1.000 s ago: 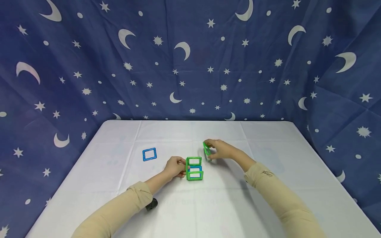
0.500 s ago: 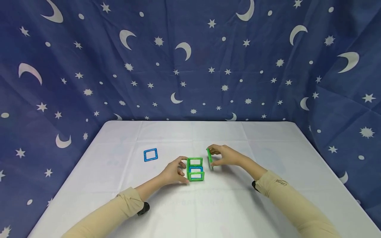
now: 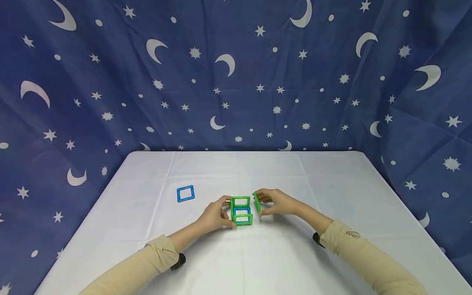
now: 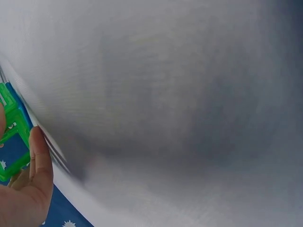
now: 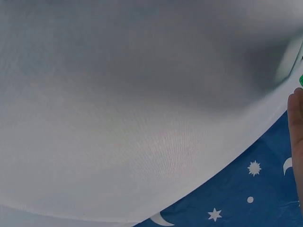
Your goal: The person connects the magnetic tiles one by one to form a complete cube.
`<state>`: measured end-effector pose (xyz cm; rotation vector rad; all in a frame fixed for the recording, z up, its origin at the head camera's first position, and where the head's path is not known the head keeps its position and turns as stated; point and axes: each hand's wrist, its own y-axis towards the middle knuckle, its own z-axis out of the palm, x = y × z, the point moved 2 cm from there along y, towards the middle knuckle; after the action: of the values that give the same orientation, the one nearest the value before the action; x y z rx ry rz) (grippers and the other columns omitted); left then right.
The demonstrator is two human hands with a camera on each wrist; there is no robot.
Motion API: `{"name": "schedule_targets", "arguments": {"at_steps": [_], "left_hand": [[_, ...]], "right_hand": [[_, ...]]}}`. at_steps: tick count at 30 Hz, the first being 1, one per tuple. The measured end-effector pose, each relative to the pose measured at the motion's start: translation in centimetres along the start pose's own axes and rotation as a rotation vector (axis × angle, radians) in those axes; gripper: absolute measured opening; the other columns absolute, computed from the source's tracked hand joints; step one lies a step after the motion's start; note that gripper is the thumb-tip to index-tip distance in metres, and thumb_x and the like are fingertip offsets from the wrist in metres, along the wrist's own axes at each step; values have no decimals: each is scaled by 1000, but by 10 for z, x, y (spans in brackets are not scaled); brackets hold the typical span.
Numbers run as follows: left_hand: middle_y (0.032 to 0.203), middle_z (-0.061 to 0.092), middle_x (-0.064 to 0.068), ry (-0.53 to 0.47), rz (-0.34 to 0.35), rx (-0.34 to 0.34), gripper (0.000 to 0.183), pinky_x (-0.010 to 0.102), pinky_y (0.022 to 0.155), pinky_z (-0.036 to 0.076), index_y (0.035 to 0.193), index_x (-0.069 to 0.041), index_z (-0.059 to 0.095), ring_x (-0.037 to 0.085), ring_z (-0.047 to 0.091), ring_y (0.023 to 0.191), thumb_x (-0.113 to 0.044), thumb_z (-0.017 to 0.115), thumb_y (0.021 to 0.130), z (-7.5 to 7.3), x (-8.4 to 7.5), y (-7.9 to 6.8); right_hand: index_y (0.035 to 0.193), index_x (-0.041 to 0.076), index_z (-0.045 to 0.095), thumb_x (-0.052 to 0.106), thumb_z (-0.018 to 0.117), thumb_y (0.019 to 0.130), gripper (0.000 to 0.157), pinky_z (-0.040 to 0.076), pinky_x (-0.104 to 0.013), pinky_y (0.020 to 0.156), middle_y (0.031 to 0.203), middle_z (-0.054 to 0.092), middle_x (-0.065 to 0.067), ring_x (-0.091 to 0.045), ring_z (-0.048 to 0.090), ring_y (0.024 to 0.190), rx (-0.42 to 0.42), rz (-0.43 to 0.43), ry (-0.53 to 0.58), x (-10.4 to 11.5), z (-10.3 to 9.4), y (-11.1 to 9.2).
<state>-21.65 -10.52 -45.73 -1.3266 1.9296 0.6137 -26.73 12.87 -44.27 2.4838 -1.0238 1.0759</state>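
Across the white counter (image 3: 287,262), the left grip (image 3: 214,216) spans and holds the left wall of a small open green-and-blue box (image 3: 242,215) at centre frame, while the right grip (image 3: 279,202) pinches a green tile (image 3: 257,202). The box's right side lies unwalled, facing the tile, which stands just beside it, apart, long axis running nearly up-down the frame, upper end angled left.

- The right grip (image 3: 278,202), pinching a green frame (image 3: 257,203), has come closer to the green-and-blue box (image 3: 241,216).
- The left grip's (image 3: 214,215) fingers have spread along its left panel.
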Motion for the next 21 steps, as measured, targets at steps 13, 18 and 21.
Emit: {"name": "schedule_targets", "arguments": {"at_steps": [13,18,21], "left_hand": [[107,68,18,16,27,-26,74,20,64,48,129,1,48,6,56,63,-15,85,67,-1,1,-1],[75,67,4,34,23,-19,71,20,59,45,126,0,49,6,55,60,-17,85,67,1,0,1],[77,68,5,76,36,-26,73,21,61,46,127,1,50,6,55,61,-19,85,66,1,-1,1]], "right_hand": [[126,-4,49,19,78,76,62,49,-32,96,122,61,-16,-27,60,113,-18,-19,-3,10,16,2],[124,-3,50,21,79,75,62,49,-31,96,120,62,-15,-27,61,111,-40,-18,-5,9,18,1],[123,-3,51,21,79,75,61,50,-31,95,119,63,-14,-26,62,110,-51,-15,-16,9,18,1]]}}
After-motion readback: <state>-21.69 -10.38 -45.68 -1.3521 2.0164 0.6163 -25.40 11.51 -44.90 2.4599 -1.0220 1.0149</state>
